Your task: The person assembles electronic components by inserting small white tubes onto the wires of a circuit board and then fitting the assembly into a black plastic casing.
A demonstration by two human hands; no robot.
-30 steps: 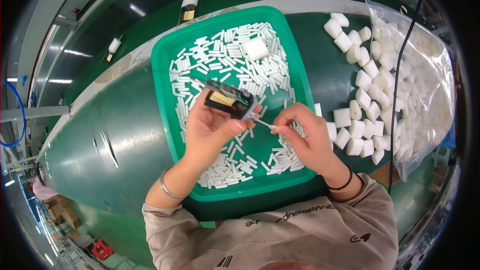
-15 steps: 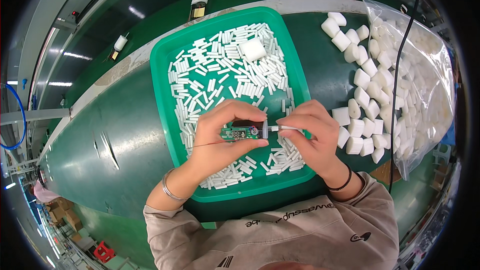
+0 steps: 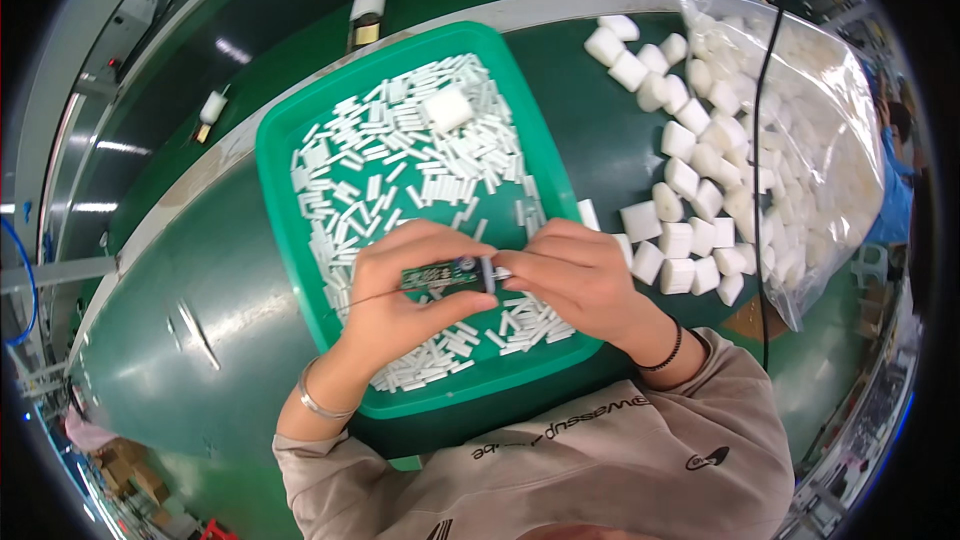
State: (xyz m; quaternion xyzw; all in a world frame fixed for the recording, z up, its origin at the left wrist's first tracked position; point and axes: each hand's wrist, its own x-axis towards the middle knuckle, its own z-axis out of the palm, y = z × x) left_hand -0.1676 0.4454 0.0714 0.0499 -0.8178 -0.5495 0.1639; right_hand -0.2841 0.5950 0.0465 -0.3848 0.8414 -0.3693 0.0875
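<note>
My left hand [image 3: 405, 300] holds a small green circuit board [image 3: 440, 275] edge-up, with a dark part at its right end. My right hand [image 3: 575, 275] pinches a small white tube [image 3: 500, 273] against that right end of the board. Both hands hover over the near half of a green plastic tray [image 3: 275, 140] filled with several small white tubes [image 3: 400, 160]. A white foam cube [image 3: 448, 108] lies on the tubes near the tray's far side.
The tray rests on a green work surface [image 3: 180, 280]. To the right lie several white foam cubes [image 3: 690, 180] spilling from a clear plastic bag [image 3: 800, 110]. A black cable [image 3: 762, 140] hangs across the bag. Small capped parts [image 3: 365, 15] stand beyond the tray.
The board has turned from tilted to level and edge-up. My right hand has come in and brought the white tube up against the board's right end.
</note>
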